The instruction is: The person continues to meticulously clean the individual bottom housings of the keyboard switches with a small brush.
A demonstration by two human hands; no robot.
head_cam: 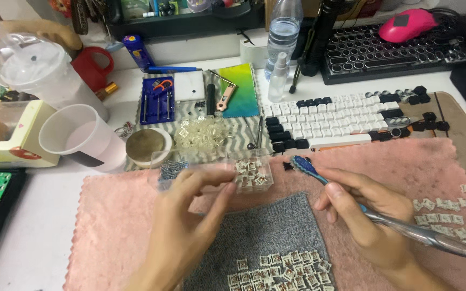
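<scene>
My left hand [190, 213] hovers over a pink cloth [120, 215], its thumb and fingers pinched together; I cannot tell what small part sits between the fingertips. Just beyond it stands a small clear plastic box [252, 173] with several keyboard switch parts inside. My right hand [368, 213] grips a long brush-like tool [405, 229] with a silver handle and a blue tip that points toward the clear box. A grey mat [265, 226] lies between the hands, with several white switch parts [281, 272] heaped at its near edge.
A white and black keyboard [346, 121] lies beyond the pink cloth. To the left are a white cup [82, 137], a small bowl [146, 145], a pile of clear parts [200, 133] and a blue tool case [157, 99]. More switch parts [454, 215] lie at right.
</scene>
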